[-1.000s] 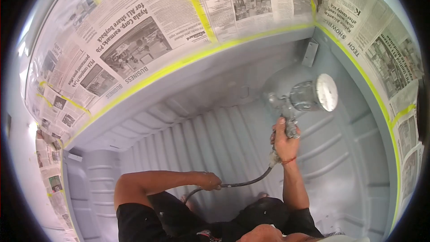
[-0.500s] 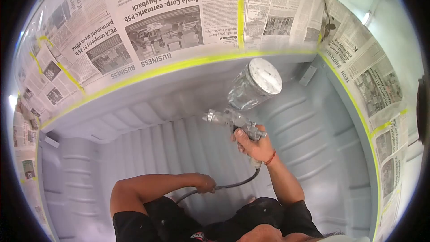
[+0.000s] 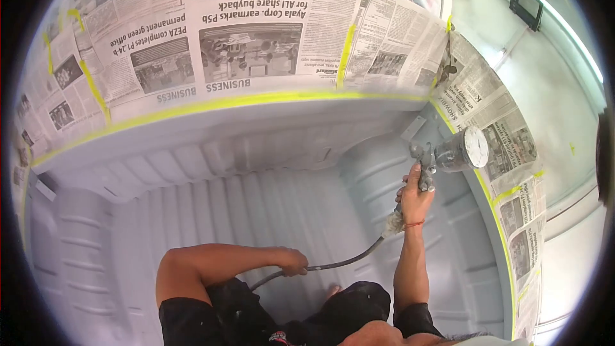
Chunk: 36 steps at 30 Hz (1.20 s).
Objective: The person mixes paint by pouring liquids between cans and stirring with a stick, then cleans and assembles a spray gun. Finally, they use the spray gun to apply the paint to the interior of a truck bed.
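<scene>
My right hand [image 3: 418, 197] is closed round the handle of a metal spray gun [image 3: 424, 155], whose paint cup [image 3: 462, 148] tilts to the right with its pale lid outward. The gun is near the right-hand corner of the grey truck bed [image 3: 243, 208]. From the base of its handle runs a dark air hose [image 3: 352, 259]. Lower down, my left hand [image 3: 292, 261] grips that hose, which curves on past it toward my lap. The gun's nozzle is hard to make out at this angle.
Newspaper masking [image 3: 256, 13] covers the surfaces beyond the bed's rim, edged with yellow tape [image 3: 237, 104]. Ribbed walls enclose the bed on the left and right. A lit tube lamp [image 3: 573, 38] and a dark bracket-like frame [image 3: 526, 5] show at upper right.
My right hand has carried the spray gun right, toward the side wall, and turned it so the cup points right. My left hand stays on the hose. The view has shifted rightward.
</scene>
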{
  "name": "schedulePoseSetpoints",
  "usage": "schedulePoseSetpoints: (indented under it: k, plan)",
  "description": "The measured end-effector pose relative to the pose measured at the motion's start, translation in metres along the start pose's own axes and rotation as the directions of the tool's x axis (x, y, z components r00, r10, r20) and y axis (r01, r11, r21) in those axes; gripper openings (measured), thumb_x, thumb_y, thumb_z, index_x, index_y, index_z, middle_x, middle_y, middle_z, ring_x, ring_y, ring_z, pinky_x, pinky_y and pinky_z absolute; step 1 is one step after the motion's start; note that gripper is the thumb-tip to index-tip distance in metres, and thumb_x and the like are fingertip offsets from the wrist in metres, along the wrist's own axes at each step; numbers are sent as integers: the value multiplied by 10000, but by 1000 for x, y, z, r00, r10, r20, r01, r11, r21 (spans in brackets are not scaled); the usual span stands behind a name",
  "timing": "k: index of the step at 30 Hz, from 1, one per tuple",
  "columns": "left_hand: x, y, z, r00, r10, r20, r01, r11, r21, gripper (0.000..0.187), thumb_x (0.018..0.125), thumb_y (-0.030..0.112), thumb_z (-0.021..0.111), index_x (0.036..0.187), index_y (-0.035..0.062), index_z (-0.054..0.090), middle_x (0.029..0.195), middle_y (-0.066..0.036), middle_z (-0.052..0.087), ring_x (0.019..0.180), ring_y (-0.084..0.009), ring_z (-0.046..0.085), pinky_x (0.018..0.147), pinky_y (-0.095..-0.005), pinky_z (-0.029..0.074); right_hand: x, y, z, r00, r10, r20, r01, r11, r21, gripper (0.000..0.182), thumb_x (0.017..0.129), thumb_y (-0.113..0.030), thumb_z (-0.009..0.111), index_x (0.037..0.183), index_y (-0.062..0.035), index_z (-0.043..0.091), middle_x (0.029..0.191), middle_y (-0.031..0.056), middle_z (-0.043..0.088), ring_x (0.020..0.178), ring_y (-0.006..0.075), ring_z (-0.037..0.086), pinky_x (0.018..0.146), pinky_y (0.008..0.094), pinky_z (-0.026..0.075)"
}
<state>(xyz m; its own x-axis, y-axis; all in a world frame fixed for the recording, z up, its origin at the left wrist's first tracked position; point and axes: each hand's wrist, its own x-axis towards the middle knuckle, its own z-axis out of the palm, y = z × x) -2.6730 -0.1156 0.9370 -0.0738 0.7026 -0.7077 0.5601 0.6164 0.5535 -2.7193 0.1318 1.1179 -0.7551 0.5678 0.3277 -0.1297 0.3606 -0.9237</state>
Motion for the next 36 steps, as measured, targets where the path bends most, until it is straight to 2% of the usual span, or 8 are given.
schedulePoseSetpoints:
  k: [12,14,21,23,27,30,35,36]
  plan:
    - [-4,1,14,994,94,-54,-85,984,154,416,984,328,487,946,-15,720,848,-132,726,802,-273,712,740,-432,550,-47,-55,65,890,-113,443,134,991,-15,344,991,-346,636,868,-27,593,635,14,546,482,92,534,415,261,432]
    - [-14,8,12,998,48,-29,-45,995,90,425,985,334,480,942,-12,723,856,-132,728,811,-274,711,757,-434,544,-59,-66,80,832,-134,538,135,990,37,315,974,-284,670,995,29,656,642,-5,548,611,85,454,553,287,420]
    - [-28,15,11,999,-13,-30,15,997,78,399,998,333,484,990,15,726,890,-117,733,847,-261,715,808,-432,542,-89,-96,121,612,-206,764,245,967,65,344,941,-341,700,1025,-7,694,644,90,597,590,127,489,575,324,461]
    - [-33,12,13,998,-14,-56,17,998,56,392,1001,339,491,991,28,729,891,-112,733,854,-262,716,810,-435,541,-92,-104,123,433,-330,838,224,941,255,271,953,-266,693,882,-6,664,664,-37,565,599,49,446,525,274,401]
    - [-40,12,15,993,-41,-112,46,998,47,386,1003,365,508,983,54,736,903,-105,734,859,-266,718,815,-439,540,-83,-85,112,459,-279,844,222,955,195,350,938,-343,699,1021,-3,698,681,97,641,645,119,541,616,335,485]
    - [-31,7,20,992,-30,-126,44,994,104,383,1000,347,503,989,39,731,906,-118,734,860,-271,716,813,-434,545,-63,-51,88,750,-74,657,123,992,-28,334,943,-327,693,1010,0,704,689,52,646,655,116,540,617,342,485]
    - [0,-29,22,1000,-20,7,20,999,28,358,1018,306,493,1041,4,683,937,-149,702,897,-330,672,803,-494,511,-8,35,37,966,111,233,-32,948,-317,313,964,-280,669,1021,25,707,747,30,696,657,112,558,594,359,445]
    - [-8,-32,17,1000,2,18,-2,1000,7,362,1021,303,486,1054,-5,674,926,-154,691,875,-325,669,789,-489,513,4,70,36,979,-181,91,195,963,-183,309,968,-277,656,1010,26,697,728,49,683,610,146,583,595,345,463]
